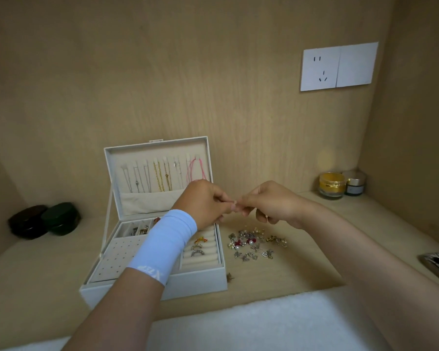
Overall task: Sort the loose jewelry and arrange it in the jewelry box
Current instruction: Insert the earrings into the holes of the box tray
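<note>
Pale wood shelf (289, 274), jewelry box (160, 285) open at left.
Left hand (208, 201) and right hand (269, 203) both pinch one small piece (235, 205), unidentifiable; box lies below-left, loose pile (254, 243) below-right, left hand nearer the box.

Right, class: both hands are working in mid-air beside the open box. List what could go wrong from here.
1. The tiny piece pinched between left hand and right hand could slip and vanish into the pile.
2. The sleeve crosses the box and might knock the rings.
3. The stray by the box corner could be overlooked.
</note>
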A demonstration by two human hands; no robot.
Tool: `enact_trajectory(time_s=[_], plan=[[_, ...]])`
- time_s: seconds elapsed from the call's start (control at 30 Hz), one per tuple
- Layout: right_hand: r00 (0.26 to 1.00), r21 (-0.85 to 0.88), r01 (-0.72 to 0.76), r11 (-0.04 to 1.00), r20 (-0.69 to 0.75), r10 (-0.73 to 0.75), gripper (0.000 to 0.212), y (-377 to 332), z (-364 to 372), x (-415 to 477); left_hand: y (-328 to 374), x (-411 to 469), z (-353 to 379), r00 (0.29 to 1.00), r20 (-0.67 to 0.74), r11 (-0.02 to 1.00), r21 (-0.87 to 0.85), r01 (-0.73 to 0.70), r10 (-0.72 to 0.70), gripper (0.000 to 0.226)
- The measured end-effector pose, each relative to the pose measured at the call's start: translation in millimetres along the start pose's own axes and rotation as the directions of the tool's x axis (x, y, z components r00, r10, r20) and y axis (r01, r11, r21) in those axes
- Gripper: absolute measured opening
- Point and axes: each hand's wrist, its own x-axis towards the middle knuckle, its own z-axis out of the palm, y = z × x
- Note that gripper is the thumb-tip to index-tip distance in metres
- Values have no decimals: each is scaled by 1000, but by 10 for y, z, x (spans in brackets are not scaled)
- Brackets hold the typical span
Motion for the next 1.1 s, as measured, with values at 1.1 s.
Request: enact_trajectory(time_s=[1.1], plan=[[986,-542,93,835,167,-1,4,229,4,-97,-71,12,11,1000,18,996,90,5,-6,12]])
